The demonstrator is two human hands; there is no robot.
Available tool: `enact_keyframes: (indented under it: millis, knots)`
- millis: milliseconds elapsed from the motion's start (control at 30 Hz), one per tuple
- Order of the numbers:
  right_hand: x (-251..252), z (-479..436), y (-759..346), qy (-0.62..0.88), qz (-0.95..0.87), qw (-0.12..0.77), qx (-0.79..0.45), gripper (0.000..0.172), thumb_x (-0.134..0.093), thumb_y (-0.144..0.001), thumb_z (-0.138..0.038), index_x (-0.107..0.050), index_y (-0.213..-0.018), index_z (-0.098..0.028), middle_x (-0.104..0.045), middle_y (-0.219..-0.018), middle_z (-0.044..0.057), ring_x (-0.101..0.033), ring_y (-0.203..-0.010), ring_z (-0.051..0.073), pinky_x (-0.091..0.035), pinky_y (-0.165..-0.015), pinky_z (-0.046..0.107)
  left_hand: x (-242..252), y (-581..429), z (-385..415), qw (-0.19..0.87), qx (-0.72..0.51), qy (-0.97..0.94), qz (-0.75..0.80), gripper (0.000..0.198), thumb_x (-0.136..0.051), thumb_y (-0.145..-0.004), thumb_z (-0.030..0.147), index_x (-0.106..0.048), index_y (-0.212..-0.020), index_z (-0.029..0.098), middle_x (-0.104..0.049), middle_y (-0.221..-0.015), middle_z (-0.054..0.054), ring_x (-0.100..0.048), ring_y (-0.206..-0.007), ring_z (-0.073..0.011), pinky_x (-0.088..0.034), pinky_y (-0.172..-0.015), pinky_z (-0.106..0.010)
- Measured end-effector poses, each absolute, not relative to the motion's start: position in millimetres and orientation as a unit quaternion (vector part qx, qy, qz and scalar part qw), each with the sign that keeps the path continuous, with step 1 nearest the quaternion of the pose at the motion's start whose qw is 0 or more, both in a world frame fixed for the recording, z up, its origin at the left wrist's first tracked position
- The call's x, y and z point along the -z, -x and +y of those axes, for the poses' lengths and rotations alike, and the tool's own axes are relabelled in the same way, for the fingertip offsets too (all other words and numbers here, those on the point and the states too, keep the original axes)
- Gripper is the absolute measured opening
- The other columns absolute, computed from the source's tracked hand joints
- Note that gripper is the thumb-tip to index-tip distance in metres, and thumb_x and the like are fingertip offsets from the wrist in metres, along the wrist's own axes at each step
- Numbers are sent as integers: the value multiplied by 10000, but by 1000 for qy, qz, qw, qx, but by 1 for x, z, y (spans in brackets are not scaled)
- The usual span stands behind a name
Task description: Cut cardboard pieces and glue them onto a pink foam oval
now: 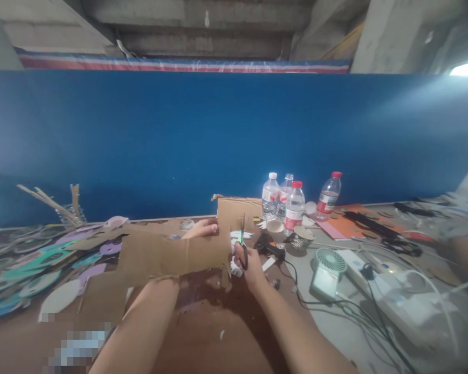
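A long brown cardboard piece lies across my left forearm, hiding the wrist. Beyond its far edge shows my left hand, with the fingers closed on the cardboard; part of the grip is hidden. At the cardboard's right end, my right hand grips a pair of scissors by the dark handle, blades pointing up and away. Whether the blades touch the cardboard I cannot tell. Just behind stands another cardboard piece, like a box side. A black glue gun lies right of the scissors.
Several plastic bottles stand at the back right, with paper cups before them. A small green fan, a power strip and cables lie to the right. Coloured cut-outs and sticks are on the left. A blue partition closes the back.
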State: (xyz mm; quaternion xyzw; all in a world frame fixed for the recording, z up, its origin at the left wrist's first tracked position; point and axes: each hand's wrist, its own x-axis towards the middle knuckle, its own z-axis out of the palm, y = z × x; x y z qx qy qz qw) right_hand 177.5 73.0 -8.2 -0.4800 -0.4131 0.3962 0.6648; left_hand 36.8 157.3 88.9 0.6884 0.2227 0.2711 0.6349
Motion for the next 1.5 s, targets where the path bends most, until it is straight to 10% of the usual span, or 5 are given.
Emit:
enact_keyframes:
  millis: [633, 1200, 1500]
  knots:
    - [4, 65, -175, 422, -472, 614, -472, 423, -547, -715, -564, -518, -648, -148, -429, -509, -36, -339, -440, 66, -227, -403, 196, -108, -31, 151, 532, -258, -750, 296, 263, -698, -565, 330, -648, -712, 118, -663, -710, -49, -591, -620, -182, -428, -581, -273]
    - [6, 65, -173, 494, -492, 603, -388, 493, -494, -708, -618, -483, -530, -159, -435, -460, -24, -385, -442, 87, -281, -435, 218, -110, -27, 151, 515, -267, -741, 339, 340, -489, -836, 325, -507, -1119, 136, -534, -1112, -75, -546, -954, -206, -475, -789, -397]
    - [3, 62, -168, 538, -483, 603, -338, 469, -508, -744, -541, -407, -476, -170, -365, -431, -45, -325, -431, 79, -223, -440, 226, -96, -31, 164, 550, -254, -744, 282, 273, -698, -568, 352, -611, -691, 125, -627, -688, -25, -578, -629, -163, -450, -601, -267]
